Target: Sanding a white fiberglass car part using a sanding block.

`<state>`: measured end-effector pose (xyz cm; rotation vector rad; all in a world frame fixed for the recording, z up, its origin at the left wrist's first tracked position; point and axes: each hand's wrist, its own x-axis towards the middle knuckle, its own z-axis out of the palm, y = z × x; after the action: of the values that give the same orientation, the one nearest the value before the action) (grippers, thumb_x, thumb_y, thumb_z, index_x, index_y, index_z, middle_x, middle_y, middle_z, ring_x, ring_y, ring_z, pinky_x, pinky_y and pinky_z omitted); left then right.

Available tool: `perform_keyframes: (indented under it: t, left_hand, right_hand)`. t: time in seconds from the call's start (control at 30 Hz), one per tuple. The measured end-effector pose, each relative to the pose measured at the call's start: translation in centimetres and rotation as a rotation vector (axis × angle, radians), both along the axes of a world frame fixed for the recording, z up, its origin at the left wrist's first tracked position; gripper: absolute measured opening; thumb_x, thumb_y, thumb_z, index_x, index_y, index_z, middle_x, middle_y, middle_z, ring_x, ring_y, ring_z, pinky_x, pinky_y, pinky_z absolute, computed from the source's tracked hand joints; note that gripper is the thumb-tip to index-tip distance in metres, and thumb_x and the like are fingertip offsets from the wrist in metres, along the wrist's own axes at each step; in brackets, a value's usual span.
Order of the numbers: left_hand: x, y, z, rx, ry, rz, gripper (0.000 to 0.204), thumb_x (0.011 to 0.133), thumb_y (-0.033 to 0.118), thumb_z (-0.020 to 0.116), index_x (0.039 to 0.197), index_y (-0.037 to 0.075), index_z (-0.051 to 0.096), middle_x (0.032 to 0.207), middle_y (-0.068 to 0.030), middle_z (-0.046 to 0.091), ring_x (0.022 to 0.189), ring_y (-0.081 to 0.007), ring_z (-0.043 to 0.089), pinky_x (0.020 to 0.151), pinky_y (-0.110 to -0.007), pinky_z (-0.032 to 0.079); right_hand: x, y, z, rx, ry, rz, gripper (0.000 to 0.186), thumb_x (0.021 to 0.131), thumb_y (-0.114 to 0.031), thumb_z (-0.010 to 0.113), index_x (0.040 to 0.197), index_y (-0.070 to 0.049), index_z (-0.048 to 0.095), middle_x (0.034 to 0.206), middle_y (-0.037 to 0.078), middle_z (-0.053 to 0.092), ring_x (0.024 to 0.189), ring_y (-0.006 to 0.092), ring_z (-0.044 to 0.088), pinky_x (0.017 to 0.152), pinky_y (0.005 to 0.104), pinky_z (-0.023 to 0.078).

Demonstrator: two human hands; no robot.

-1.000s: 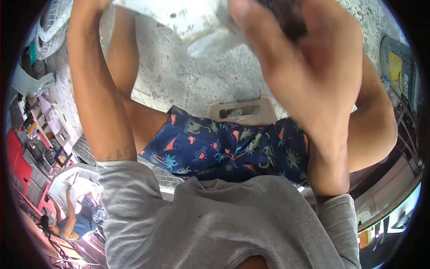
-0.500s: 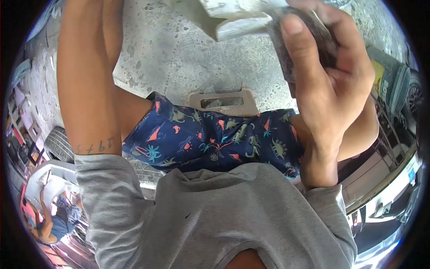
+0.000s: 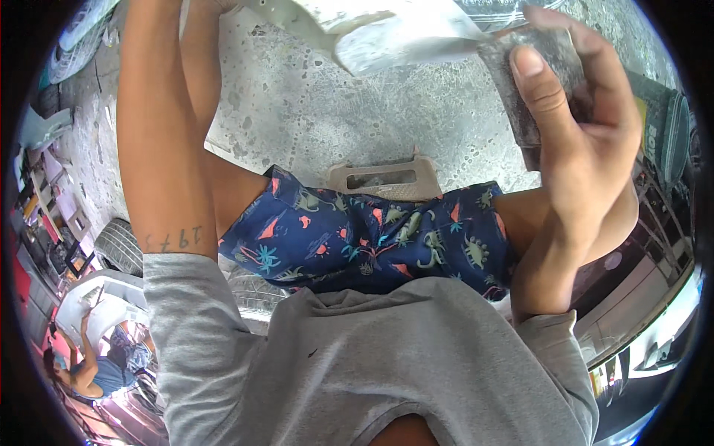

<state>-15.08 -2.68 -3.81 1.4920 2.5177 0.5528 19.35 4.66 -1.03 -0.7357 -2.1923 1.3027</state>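
Observation:
My right hand [image 3: 595, 156] grips a folded piece of dark grey, worn sandpaper [image 3: 506, 82], with the thumb pressed on its near face and the fingers behind it. The sandpaper's upper left corner meets the right end of a curved white panel [image 3: 401, 37], which looks like a vehicle body part. Only the lower side of that panel shows; the rest runs out of the top of the picture. My left forearm [image 3: 149, 111] reaches up past the top edge, so my left hand is out of sight.
I sit on a low beige plastic stool [image 3: 428, 178] over a rough, stained concrete floor [image 3: 297, 126]. Tyres [image 3: 119, 245] lie behind me at the left. Farther back at the lower left, another person [image 3: 108, 375] works at a white panel [image 3: 104, 286]. Assorted parts crowd both sides.
My right hand and the sandpaper have moved right and slightly down along the white panel's end. The whole view has shifted a little. The other person's arm has moved.

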Motion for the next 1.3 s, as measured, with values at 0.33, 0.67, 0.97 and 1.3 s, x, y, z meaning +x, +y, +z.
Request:
perform_keyframes:
  t: [0.33, 0.67, 0.97, 1.3]
  left_hand:
    - [2.1, -0.2, 0.5, -0.013, -0.149, 0.059, 0.028, 0.095, 0.034, 0.071, 0.103, 0.008, 0.071, 0.09, -0.0017, 0.068, 0.083, -0.0109, 0.062, 0.075, -0.027, 0.049]
    - [3.6, 0.7, 1.3, -0.023, -0.181, 0.083, 0.026, 0.095, 0.031, 0.072, 0.101, 0.006, 0.071, 0.085, 0.0002, 0.065, 0.08, -0.0093, 0.059, 0.072, -0.025, 0.047]
    - [3.0, 0.4, 1.0, 0.025, -0.21, 0.092, 0.033, 0.092, 0.037, 0.074, 0.104, 0.006, 0.072, 0.09, -0.0032, 0.068, 0.084, -0.0123, 0.061, 0.075, -0.027, 0.048]
    - [1.2, 0.4, 0.4, -0.023, 0.006, 0.079, 0.049, 0.087, 0.05, 0.075, 0.107, 0.005, 0.076, 0.105, -0.0154, 0.075, 0.097, -0.025, 0.07, 0.087, -0.036, 0.053]
  right_hand:
    - [-0.2, -1.7, -2.5, -0.154, 0.02, 0.326, 0.056, 0.079, -0.002, 0.074, 0.134, -0.007, 0.066, 0.115, 0.02, 0.073, 0.095, 0.0396, 0.068, 0.086, 0.0447, 0.052]
    - [1.3, -0.5, -2.1, -0.274, 0.174, -0.022, 0.052, 0.087, -0.01, 0.082, 0.133, 0.002, 0.062, 0.126, 0.015, 0.069, 0.107, 0.0211, 0.07, 0.093, 0.0287, 0.055]
    - [-2.2, -1.6, 0.8, -0.563, -0.058, -0.255, 0.028, 0.086, -0.012, 0.085, 0.109, -0.001, 0.072, 0.091, 0.004, 0.074, 0.083, 0.0091, 0.068, 0.077, 0.0218, 0.053]
    - [-5.4, -2.3, 0.8, -0.435, 0.023, -0.135, 0.014, 0.093, -0.003, 0.073, 0.085, 0.002, 0.063, 0.071, -0.001, 0.063, 0.063, 0.0034, 0.05, 0.055, 0.0208, 0.038]
